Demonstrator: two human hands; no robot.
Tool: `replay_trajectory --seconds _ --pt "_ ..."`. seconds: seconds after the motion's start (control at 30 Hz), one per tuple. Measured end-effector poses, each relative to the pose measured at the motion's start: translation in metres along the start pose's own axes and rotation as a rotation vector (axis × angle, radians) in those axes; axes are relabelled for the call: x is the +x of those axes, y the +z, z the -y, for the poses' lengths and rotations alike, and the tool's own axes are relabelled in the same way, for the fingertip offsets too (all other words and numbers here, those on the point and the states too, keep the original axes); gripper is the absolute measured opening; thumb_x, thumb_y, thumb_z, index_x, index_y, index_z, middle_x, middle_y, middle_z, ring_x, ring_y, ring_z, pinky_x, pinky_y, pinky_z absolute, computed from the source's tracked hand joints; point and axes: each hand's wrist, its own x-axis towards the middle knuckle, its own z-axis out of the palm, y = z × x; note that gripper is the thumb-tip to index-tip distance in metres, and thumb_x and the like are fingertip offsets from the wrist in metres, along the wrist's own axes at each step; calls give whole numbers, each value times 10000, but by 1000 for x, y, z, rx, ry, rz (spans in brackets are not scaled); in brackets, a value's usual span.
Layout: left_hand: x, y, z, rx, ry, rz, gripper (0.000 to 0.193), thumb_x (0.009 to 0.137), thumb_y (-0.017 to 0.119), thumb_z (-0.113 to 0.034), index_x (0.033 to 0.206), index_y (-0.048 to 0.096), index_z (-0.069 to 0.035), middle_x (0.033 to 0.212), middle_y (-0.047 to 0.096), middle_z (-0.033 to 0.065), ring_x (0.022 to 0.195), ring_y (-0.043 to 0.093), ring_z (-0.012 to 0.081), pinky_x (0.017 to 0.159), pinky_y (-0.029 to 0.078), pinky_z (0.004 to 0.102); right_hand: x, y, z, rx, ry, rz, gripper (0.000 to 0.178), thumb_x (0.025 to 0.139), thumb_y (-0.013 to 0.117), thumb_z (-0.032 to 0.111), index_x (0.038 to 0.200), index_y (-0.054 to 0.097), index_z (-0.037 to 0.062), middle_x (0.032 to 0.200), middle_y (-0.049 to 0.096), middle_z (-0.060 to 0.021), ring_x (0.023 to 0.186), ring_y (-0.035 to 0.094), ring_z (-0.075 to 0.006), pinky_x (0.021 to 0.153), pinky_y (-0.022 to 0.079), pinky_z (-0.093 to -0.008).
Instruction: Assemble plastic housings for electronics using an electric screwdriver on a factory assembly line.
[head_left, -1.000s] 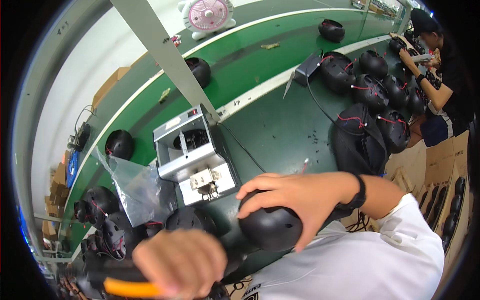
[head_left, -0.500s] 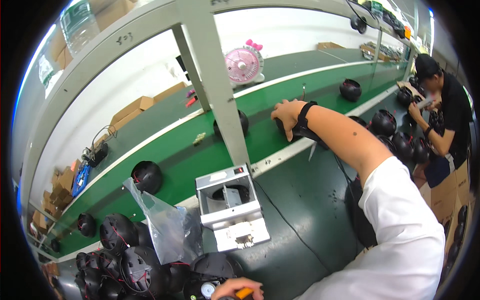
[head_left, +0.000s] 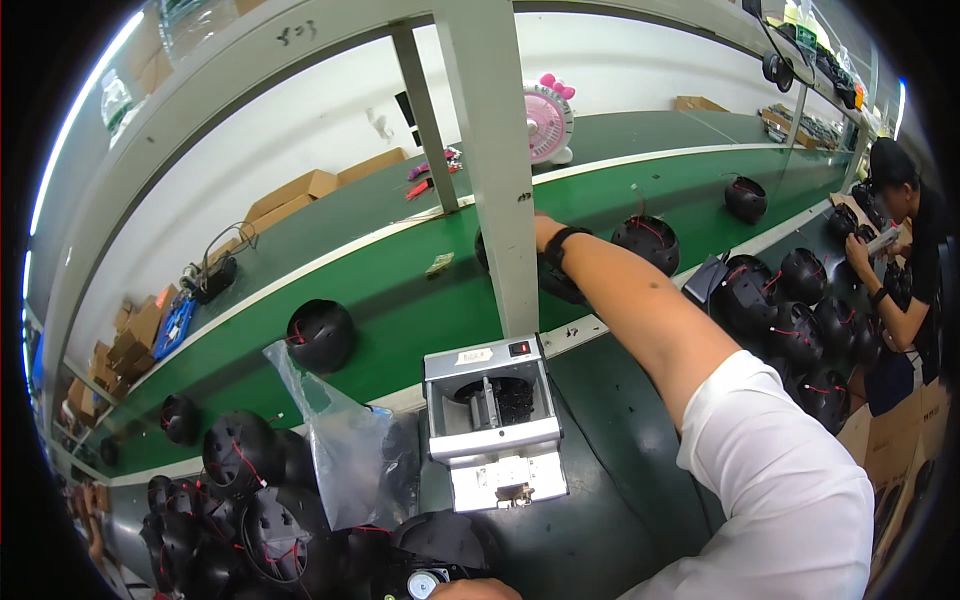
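Five black shells [head_left: 320, 340] show clearly on the green belt [head_left: 420, 305]; at least one partly hidden shell [head_left: 562, 286] sits below the right hand [head_left: 546, 229], behind one pale post [head_left: 508, 180] that blocks its fingers. The left hand [head_left: 475, 590] is cropped; neither hand's finger state can be told. Around: one silver machine [head_left: 495, 442], one pink fan [head_left: 547, 125], one clear bag [head_left: 350, 460]

Right arm [head_left: 648, 312] outstretched forward
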Motion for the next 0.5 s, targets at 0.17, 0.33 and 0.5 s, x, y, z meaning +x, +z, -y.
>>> replay_trajectory --seconds 0.17,0.33,0.5 --pt "-1 10 -9 65 -51 -179 918 771 476 -878 911 586 22 670 586 75 584 567 186 586 501 315 -83 -34 0 2 -201 -104 1039 558 892 488 1408 455 81 1348 540 -267 1237 524 -435 1037 457 -448" --pt "37 17 -50 -5 322 -254 787 798 496 -816 945 519 -43 601 515 30 471 491 146 467 446 291 -247 -120 48 469 -287 -64 1057 561 937 267 1436 395 27 1279 565 -161 1187 566 -279 1057 420 -352" --pt "95 23 -72 -38 398 -156 857 714 531 -908 940 492 -83 599 494 6 475 452 121 482 407 288 -396 -78 57 1203 -60 221 1025 702 845 440 1482 338 10 1331 530 -157 1211 531 -236 1047 408 -373"
